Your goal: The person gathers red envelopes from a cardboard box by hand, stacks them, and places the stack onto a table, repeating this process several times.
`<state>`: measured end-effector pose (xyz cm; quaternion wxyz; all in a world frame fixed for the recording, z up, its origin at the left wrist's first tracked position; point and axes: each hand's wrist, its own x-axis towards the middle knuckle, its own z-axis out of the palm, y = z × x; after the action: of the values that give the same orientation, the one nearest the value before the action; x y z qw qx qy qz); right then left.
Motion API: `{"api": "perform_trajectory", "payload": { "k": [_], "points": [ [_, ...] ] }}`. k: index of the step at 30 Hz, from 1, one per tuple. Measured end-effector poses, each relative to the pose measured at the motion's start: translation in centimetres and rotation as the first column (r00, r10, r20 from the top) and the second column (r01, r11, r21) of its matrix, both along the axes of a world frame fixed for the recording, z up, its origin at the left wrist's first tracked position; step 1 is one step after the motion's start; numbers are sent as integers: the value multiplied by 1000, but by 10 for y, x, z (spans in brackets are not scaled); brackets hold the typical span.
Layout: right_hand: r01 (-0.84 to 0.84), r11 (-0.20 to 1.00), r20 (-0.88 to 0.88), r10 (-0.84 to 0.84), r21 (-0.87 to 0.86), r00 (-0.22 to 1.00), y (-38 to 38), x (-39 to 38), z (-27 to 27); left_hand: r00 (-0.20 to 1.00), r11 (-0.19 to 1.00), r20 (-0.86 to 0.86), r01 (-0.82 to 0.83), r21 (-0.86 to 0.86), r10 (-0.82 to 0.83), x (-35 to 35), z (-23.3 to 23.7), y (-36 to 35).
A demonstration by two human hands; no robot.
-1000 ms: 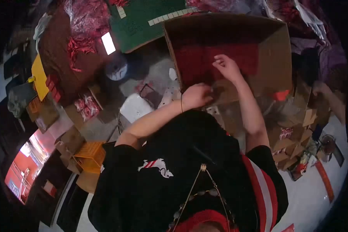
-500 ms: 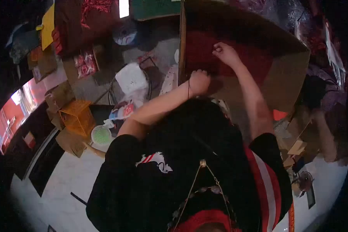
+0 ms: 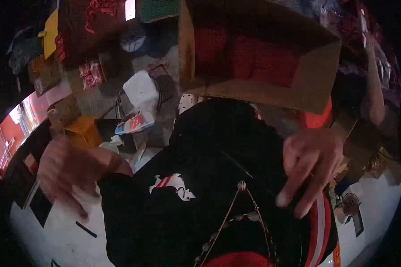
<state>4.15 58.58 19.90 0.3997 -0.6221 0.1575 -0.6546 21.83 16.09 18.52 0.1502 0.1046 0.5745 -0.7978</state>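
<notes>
A large cardboard box (image 3: pixel 263 95) stands at the top centre, with a dark red surface (image 3: pixel 267 62) inside it. Both my hands are away from the box. My left hand (image 3: pixel 67 175), blurred by motion, hangs at the left with its fingers stretched downward and nothing visible in it. At the right, in front of my black shirt's striped side, my right hand (image 3: pixel 314 167) has its fingers apart and pointing down, holding nothing.
A stool with a white top (image 3: pixel 140 88) stands left of the box, near a packet (image 3: pixel 136 122). An orange crate (image 3: pixel 82 132) is farther left. Red packets (image 3: pixel 91 74) lie in a carton. Another person's arm (image 3: pixel 375 82) shows at the right.
Both my hands have left the box and come back, the left out to the far left, the right down beside my body. The box appears shifted left; the other person's arm is raised.
</notes>
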Motion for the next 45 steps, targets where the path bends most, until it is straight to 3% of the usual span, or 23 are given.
{"api": "perform_trajectory", "payload": {
  "k": [1,2,5,7,17,22,24,31,37,45],
  "points": [
    [-79,997,-67,81,26,994,4,2,15,999,1000,-38,9,-16,-10,10,-7,-6],
    [8,996,-210,11,91,978,11,7,34,997,999,-78,14,-33,-17,23,-15,-13],
    [19,983,-356,47,181,933,20,14,71,977,995,-211,10,-98,-30,18,-17,-12],
    [68,986,-450,7,151,893,20,18,77,957,988,-287,-16,-152,-29,19,-12,-13],
    [252,922,-393,-124,293,911,17,33,97,834,923,-548,-162,-348,-60,11,-2,-8],
    [317,855,-332,-184,410,925,-25,16,121,782,886,-620,-239,-398,-67,1,-9,4],
    [328,835,-312,-199,441,929,14,20,99,758,857,-649,-287,-427,-69,-4,-6,8],
    [321,786,-234,-229,528,945,-5,-5,72,682,695,-724,-475,-540,-97,-2,6,15],
    [361,679,-140,-359,640,923,-1,-5,49,642,597,-739,-517,-614,-204,-28,9,32],
    [480,460,-173,-563,747,808,9,-10,49,464,515,-814,-631,-580,-350,-97,14,67]
  ]
}}
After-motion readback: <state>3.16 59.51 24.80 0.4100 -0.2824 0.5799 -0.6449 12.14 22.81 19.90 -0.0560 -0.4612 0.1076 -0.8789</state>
